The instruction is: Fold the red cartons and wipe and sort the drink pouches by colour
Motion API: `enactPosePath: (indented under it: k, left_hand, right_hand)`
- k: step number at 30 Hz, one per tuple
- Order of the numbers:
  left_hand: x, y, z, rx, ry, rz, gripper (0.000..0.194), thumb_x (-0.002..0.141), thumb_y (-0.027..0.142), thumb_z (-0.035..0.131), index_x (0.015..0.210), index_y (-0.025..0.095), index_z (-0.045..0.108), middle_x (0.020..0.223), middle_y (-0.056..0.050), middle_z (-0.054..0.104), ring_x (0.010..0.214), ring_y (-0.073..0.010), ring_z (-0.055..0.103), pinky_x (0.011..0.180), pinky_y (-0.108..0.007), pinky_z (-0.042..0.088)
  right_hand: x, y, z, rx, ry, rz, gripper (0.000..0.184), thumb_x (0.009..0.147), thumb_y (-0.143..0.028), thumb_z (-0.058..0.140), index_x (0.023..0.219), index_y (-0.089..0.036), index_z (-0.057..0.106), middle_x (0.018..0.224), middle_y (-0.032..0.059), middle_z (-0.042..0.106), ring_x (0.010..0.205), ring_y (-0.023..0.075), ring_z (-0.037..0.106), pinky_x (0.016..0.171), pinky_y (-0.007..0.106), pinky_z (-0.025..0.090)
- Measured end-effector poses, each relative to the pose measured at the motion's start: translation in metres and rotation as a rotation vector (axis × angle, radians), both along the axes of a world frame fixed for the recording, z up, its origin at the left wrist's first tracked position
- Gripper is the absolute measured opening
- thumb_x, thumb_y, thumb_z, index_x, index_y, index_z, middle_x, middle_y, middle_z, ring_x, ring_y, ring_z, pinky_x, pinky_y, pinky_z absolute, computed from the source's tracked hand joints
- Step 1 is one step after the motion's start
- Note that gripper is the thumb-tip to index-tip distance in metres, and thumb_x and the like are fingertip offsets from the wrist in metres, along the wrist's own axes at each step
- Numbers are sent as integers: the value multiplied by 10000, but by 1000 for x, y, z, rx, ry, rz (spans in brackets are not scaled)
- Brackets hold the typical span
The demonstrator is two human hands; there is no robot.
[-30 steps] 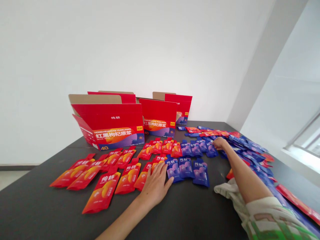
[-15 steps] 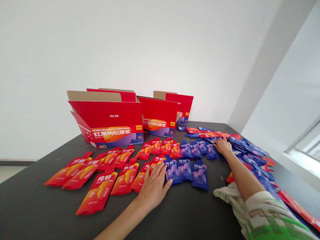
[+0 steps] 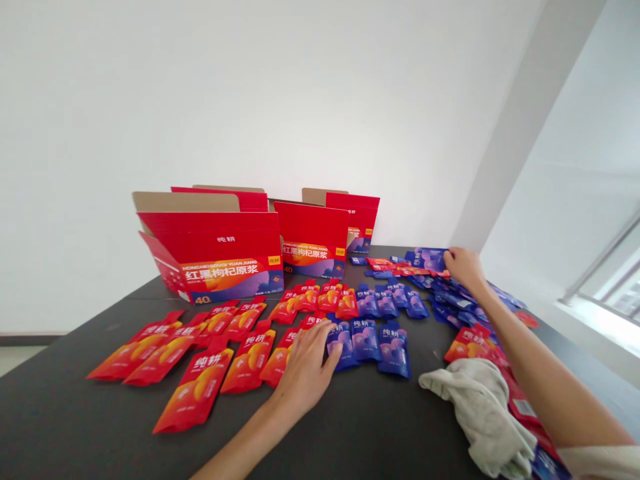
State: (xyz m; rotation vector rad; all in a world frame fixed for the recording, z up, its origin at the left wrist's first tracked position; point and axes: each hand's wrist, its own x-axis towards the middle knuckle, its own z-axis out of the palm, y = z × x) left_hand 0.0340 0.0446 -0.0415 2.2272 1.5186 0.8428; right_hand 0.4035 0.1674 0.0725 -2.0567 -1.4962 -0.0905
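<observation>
My left hand (image 3: pixel 306 371) lies flat with fingers spread on the black table (image 3: pixel 90 427), its fingertips on a red pouch (image 3: pixel 280 357) and a blue pouch (image 3: pixel 340 340) in the near row. My right hand (image 3: pixel 464 265) is raised at the far right and pinches a blue pouch (image 3: pixel 430 260) held above the heap of blue and red pouches (image 3: pixel 465 310). Rows of red pouches (image 3: pixel 200 360) run to the left and blue pouches (image 3: pixel 390 303) sit in the middle.
Open red cartons (image 3: pixel 220 257) stand at the back of the table, a second one (image 3: pixel 313 243) beside it and a third behind. A crumpled beige cloth (image 3: pixel 480 407) lies at the front right. White walls surround the table; a window is at right.
My right hand has lifted off the pile and moved back and right, now holding up a blue pouch. The left hand has stayed in place. The cloth is now uncovered by my arm.
</observation>
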Motion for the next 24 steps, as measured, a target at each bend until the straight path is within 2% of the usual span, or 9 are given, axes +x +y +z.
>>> enactPosePath:
  k: [4,8,10,12,17,19,21,22,24]
  left_hand:
    - [7,-17,28,-143,-309,-137,437,974,479,377,1294,233,542,1361,-65,602,1290,-199,521,1089,-349,403]
    - [28,-41,40,-480,-827,-353,468,941,541,456,1237,204,592,1285,-81,650,1227,-234,571,1063,-382,431]
    - [37,-53,38,-548,-1058,-282,409,921,516,522,1119,177,636,1149,-76,709,1106,-230,637,1016,-380,470]
    - [41,-64,37,-619,-1280,-173,357,909,459,573,1123,181,634,1094,-68,729,1006,-219,679,946,-366,516]
    - [35,-92,44,-900,-1559,-160,364,925,359,571,1205,135,635,1032,-126,750,804,-204,725,723,-306,581]
    - [33,-101,48,-936,-1633,-154,354,945,329,546,1183,89,650,1079,-155,738,815,-199,719,751,-321,585]
    - [33,-108,49,-950,-1722,-137,362,965,317,515,1187,65,648,1177,-175,705,888,-208,708,815,-359,579]
    - [34,-110,49,-956,-1762,-130,371,971,318,506,1203,61,640,1217,-181,687,926,-216,701,839,-375,573]
    - [36,-113,45,-974,-1800,-107,392,971,324,509,1243,63,618,1253,-191,668,959,-228,695,855,-382,561]
  right_hand:
    - [-43,-73,-6,19,277,237,470,989,-470,380,654,-182,540,630,33,614,630,170,622,667,310,512]
    - [-122,-160,-57,-32,558,493,482,907,-636,412,676,-224,507,633,16,635,590,172,634,586,290,525]
    - [-160,-194,-83,-51,941,631,451,858,-657,503,743,-225,566,639,16,643,582,181,632,586,312,531]
    - [-187,-218,-100,-93,1087,725,422,857,-630,539,754,-224,584,662,21,652,553,167,617,548,294,506]
    - [-187,-249,-86,-327,804,921,391,921,-538,498,766,-211,646,689,30,658,603,158,596,562,264,464]
    - [-161,-251,-76,-229,604,841,384,945,-510,459,832,-215,676,795,47,687,739,188,630,672,293,490]
    - [-127,-246,-80,16,375,542,377,933,-526,456,989,-224,675,971,79,694,927,247,631,825,374,490]
    - [-109,-242,-88,148,234,327,413,910,-550,469,1068,-219,658,1066,108,676,1022,291,604,895,438,465]
    - [-75,-233,-115,186,-87,57,623,842,-621,497,1262,-168,574,1302,198,555,1242,417,455,988,590,370]
